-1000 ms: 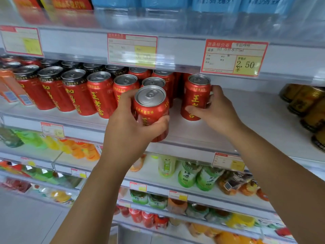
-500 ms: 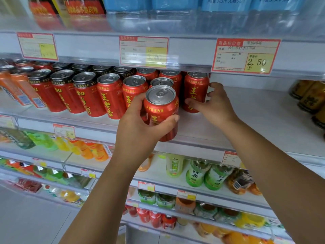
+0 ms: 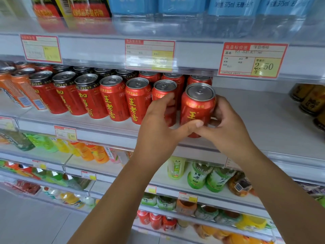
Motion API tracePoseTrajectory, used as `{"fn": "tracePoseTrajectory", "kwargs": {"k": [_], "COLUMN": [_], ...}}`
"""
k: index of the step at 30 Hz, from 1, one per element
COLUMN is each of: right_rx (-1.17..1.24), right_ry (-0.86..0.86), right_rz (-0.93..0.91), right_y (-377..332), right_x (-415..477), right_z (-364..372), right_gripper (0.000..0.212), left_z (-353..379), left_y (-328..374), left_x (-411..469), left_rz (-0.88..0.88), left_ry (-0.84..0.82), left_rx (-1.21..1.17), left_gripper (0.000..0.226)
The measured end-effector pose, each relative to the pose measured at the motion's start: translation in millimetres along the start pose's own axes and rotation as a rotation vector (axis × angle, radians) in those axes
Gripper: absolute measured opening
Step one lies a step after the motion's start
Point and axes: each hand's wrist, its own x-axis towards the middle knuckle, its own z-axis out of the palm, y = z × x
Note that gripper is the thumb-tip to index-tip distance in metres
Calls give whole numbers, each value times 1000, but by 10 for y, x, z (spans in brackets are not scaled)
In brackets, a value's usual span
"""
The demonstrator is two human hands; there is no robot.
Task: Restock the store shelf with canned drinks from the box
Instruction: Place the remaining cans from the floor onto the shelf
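Observation:
A red canned drink [image 3: 197, 106] stands upright at the right end of the front row of red cans [image 3: 112, 99] on the white shelf [image 3: 255, 120]. My left hand [image 3: 158, 131] holds it from the left, its thumb lying across the can's lower front and its blurred fingers at the can's left side, in front of the neighbouring can [image 3: 163, 88]. My right hand [image 3: 226, 129] curls round the can's right side and lower edge. Whether the can's base touches the shelf is hidden by my hands. The box is out of view.
Bare shelf stretches to the right of the can as far as dark amber bottles [image 3: 309, 101]. Orange cartons [image 3: 19, 92] stand at the far left. Price tags [image 3: 251, 59] hang on the shelf edge above, under blue water packs. Lower shelves hold green tea bottles [image 3: 200, 176].
My left hand carried the red can rightward to the end of the front row. My right hand left the rear can and came forward onto this one.

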Motion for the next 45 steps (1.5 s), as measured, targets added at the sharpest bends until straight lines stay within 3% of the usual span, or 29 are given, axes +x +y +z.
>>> {"fn": "tracePoseTrajectory", "kwargs": {"k": [5, 8, 19, 26, 28, 33, 35, 38, 42, 45], "right_rx": [-145, -134, -284, -320, -281, -119, -135, -188, -249, -270], "right_ry": [-15, -13, 89, 125, 233, 533, 595, 653, 715, 722], "right_rz": [85, 112, 140, 173, 141, 21, 58, 223, 574, 918], "right_y": [129, 151, 187, 181, 168, 191, 308, 698, 1428, 1975], "right_x": [180, 217, 191, 171, 42, -630, -1018, -1757, -2979, -3925], "right_z": [-78, -51, 82, 161, 111, -328, -617, -1129, -1820, -2238], "right_gripper": [71, 71, 61, 71, 68, 30, 24, 20, 19, 20], "left_z": [-142, -85, 44, 22, 16, 168, 419, 1022, 2075, 2785], "left_y": [-438, -646, -908, -918, -890, -523, -313, -169, -311, -527], "left_x": [-169, -173, -187, -176, -186, -419, -632, -1079, -1920, -2644], "left_rz": [78, 203, 407, 389, 364, 441, 476, 444, 213, 19], "left_ry": [30, 65, 169, 129, 118, 160, 75, -195, -629, -851], "left_rx": [341, 472, 481, 455, 441, 333, 271, 154, 149, 223], "left_gripper": [48, 39, 27, 29, 30, 26, 26, 29, 37, 40]}}
